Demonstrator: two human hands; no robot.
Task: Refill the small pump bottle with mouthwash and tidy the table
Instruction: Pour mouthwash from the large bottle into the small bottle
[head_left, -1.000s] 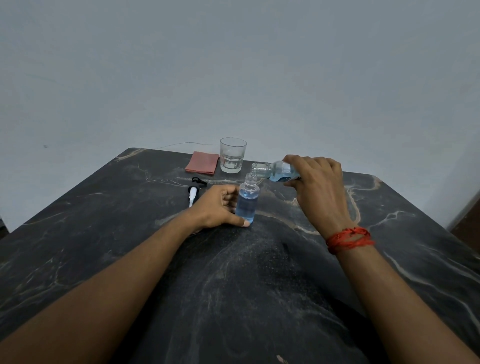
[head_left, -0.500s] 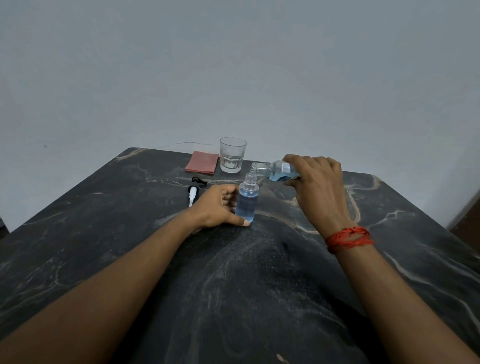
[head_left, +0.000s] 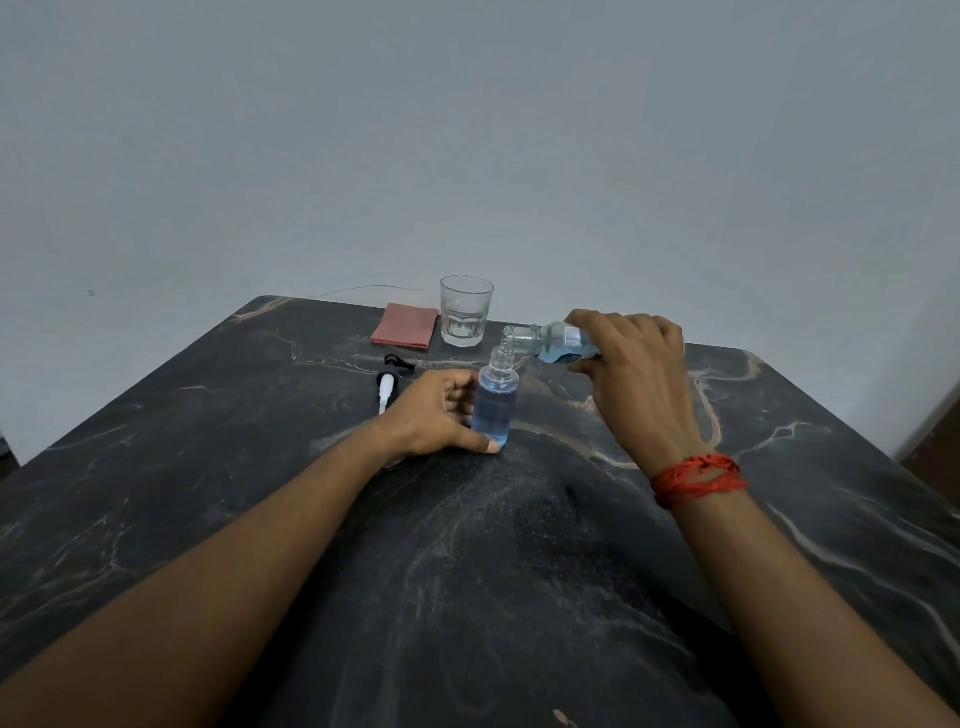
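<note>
- Small pump bottle (head_left: 496, 406): stands upright on the dark marbled desk (head_left: 519, 571), near mid-desk toward the far side, cap off, blue liquid up to about its shoulder.
- Head view, your left hand (head_left: 434, 415): grip closed around the lower body of the small pump bottle, thumb tip at its base, steadying it.
- Head view, your right hand (head_left: 636, 374): grip clamped on the mouthwash bottle (head_left: 553, 343), which is tipped nearly level, its open mouth just above and beside the small neck.
- Pump head (head_left: 387, 387): lies on the desk left of your left hand, white tube pointing toward you, with a small black part just behind it.
- Glass (head_left: 466, 310) and folded pink cloth (head_left: 406, 326): at the far edge, side by side, apart from the pour.
- Risk, overfill: judged likely, since the level already sits high; tipping further would send liquid over the narrow neck and onto the desk.
- Risk, missed stream: the two mouths are narrow; a small drift of your right hand would pour down the outside.
- Risk, knock: the mouthwash bottle's neck is close enough to nudge the small bottle if your left grip loosens.
- Hard to make out: the stream itself, and the exact fill line behind the glare.
- Hidden: most of the mouthwash bottle's body under your right hand; its label is unreadable.
- Cut off: both forearms at the bottom edge.
</note>
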